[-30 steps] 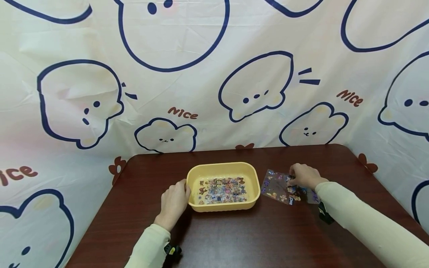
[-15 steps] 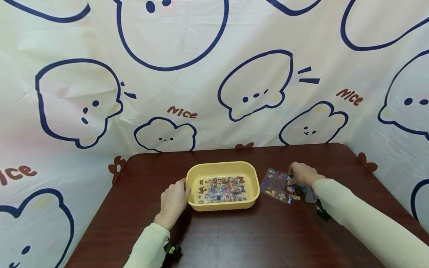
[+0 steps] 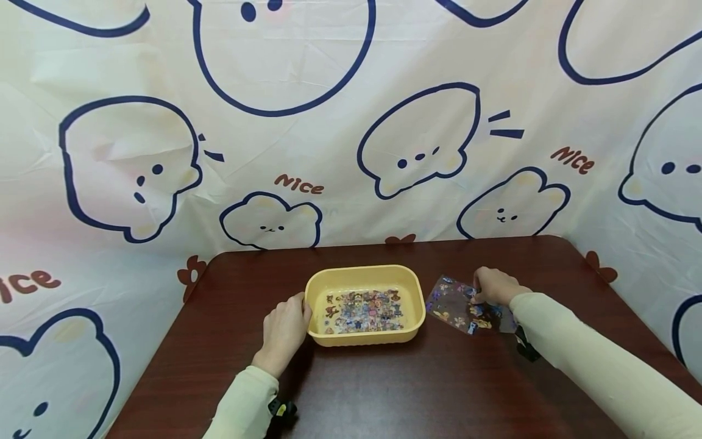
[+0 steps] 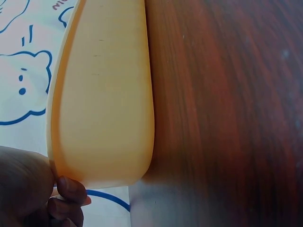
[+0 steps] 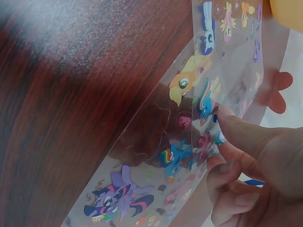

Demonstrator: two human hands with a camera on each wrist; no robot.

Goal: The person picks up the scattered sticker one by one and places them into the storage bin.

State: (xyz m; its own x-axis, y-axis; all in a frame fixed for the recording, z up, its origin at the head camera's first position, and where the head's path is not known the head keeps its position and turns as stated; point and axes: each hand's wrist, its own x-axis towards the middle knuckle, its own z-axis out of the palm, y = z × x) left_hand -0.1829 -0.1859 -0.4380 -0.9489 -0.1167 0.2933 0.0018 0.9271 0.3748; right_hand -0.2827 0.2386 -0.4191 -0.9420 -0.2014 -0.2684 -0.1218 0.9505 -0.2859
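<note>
A yellow plastic tub (image 3: 366, 339) stands on the table with a layer of small colourful cartoon stickers (image 3: 370, 312) across its bottom. My left hand (image 3: 285, 332) grips the tub's left rim; in the left wrist view its curled fingers sit at the end of the tub's wall (image 4: 102, 94). To the tub's right lies a clear sticker sheet (image 3: 452, 300). My right hand (image 3: 498, 286) pinches it between thumb and fingers. Cartoon ponies on the sheet (image 5: 175, 161) show up close in the right wrist view, where one clear layer overlaps another. The hand hides part of the sheet.
The dark brown wooden table (image 3: 373, 390) has rounded far corners. Behind it and along both sides hangs a white cloth (image 3: 340, 146) printed with blue-outlined cartoon animals. Each wrist carries a small black device, such as the left wrist's camera (image 3: 281, 408).
My right hand and forearm have shifted very slightly left, and the sheet has turned a little with them. The left hand and tub have stayed in place.
</note>
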